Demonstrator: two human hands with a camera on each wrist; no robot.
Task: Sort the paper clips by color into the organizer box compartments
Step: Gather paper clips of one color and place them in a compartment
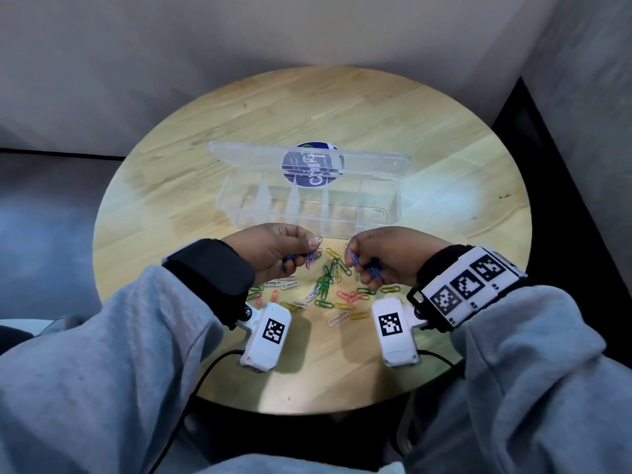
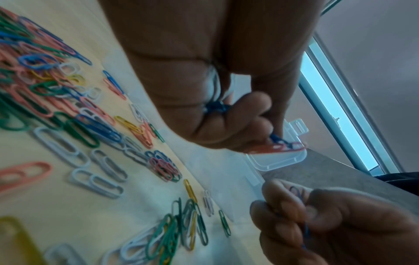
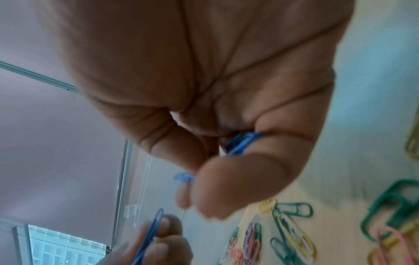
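A clear organizer box (image 1: 396, 203) with several compartments stands behind my hands, its lid (image 1: 376, 162) open and tilted back. Loose paper clips (image 1: 325, 289) in green, pink, white, yellow and blue are scattered on the table below my hands. My left hand (image 1: 309, 248) pinches a small bunch of blue and pink clips (image 2: 281, 144), and more blue clips (image 2: 215, 107) are tucked in its palm. My right hand (image 1: 352, 260) holds several blue clips (image 3: 240, 143) in its curled fingers. Both hands hover just in front of the box, close together.
The round wooden table (image 1: 376, 114) has bare wood behind and beside the box. White wrist cameras (image 1: 266, 333) (image 1: 396, 331) hang under both wrists, over the near table edge. Grey cushions surround the table. A box corner (image 2: 278, 162) shows under my left fingertips.
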